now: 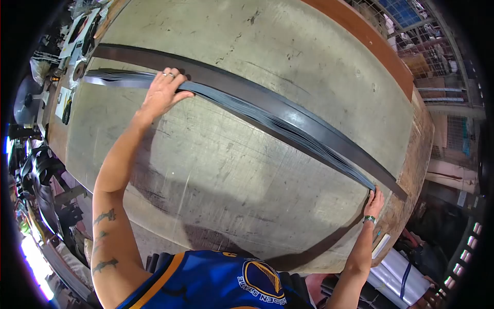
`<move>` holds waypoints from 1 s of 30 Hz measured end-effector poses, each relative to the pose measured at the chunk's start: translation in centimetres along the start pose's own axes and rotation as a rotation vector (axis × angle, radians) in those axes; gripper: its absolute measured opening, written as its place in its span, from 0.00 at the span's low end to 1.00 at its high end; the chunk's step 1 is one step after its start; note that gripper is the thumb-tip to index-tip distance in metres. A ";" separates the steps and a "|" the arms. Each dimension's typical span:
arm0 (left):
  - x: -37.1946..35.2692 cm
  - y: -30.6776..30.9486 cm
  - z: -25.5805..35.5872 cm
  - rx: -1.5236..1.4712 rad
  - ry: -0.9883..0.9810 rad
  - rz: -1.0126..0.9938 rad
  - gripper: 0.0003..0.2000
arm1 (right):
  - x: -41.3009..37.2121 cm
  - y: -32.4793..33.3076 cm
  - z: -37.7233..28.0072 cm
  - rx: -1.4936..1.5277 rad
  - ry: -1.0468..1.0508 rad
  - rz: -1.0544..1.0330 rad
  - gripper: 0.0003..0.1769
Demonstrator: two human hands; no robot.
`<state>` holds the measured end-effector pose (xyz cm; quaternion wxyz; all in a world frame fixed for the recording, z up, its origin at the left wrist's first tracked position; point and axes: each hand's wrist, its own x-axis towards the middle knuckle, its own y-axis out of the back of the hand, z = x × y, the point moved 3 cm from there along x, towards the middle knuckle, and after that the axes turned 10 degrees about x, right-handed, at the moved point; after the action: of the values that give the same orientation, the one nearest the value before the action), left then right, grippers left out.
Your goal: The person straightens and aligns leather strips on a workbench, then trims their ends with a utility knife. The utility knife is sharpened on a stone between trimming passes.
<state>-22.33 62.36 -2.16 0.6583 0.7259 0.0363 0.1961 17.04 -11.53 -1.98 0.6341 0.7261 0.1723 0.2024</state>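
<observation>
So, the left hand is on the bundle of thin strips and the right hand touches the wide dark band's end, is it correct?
No: in the head view, the right hand touches the end of the bundle, not the wide dark band. The left hand is on the bundle.

We had a long bundle of thin, blue-grey strips (280, 125) (its layers parted in places) laid out across the worktable (206, 170) beside a wider, dark, smooth band (216, 78).
</observation>
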 end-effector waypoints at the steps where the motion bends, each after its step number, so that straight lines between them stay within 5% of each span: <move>1: -0.1 -0.6 -0.2 -0.025 -0.022 0.044 0.25 | -0.1 0.2 1.1 -0.012 -0.020 -0.028 0.20; 5: -1.7 0.0 -4.0 -0.023 -0.025 0.061 0.27 | 0.7 -1.3 0.8 0.012 -0.250 -0.125 0.23; 7: -2.6 0.5 -5.4 0.008 0.027 0.005 0.29 | 0.2 -2.0 3.0 0.043 -0.076 -0.083 0.24; 12: -5.8 0.4 -12.1 0.139 0.143 -0.020 0.30 | 0.3 -1.8 2.2 -0.120 -0.171 -0.111 0.26; 19: -5.4 0.6 -17.7 0.151 0.157 0.046 0.32 | -0.6 -0.4 -0.8 -0.145 0.190 0.115 0.26; 23: -5.6 -0.7 -20.8 0.132 0.217 0.085 0.33 | -0.1 0.7 -0.9 -0.218 0.018 -0.090 0.25; 30: -3.7 -1.6 -22.5 0.081 0.289 0.110 0.36 | -0.5 -0.3 0.5 -0.314 0.013 -0.034 0.26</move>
<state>-32.92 82.60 -3.38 0.6046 0.7170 0.0986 0.3327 16.88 -12.21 -2.42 0.7421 0.6136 0.1550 0.2206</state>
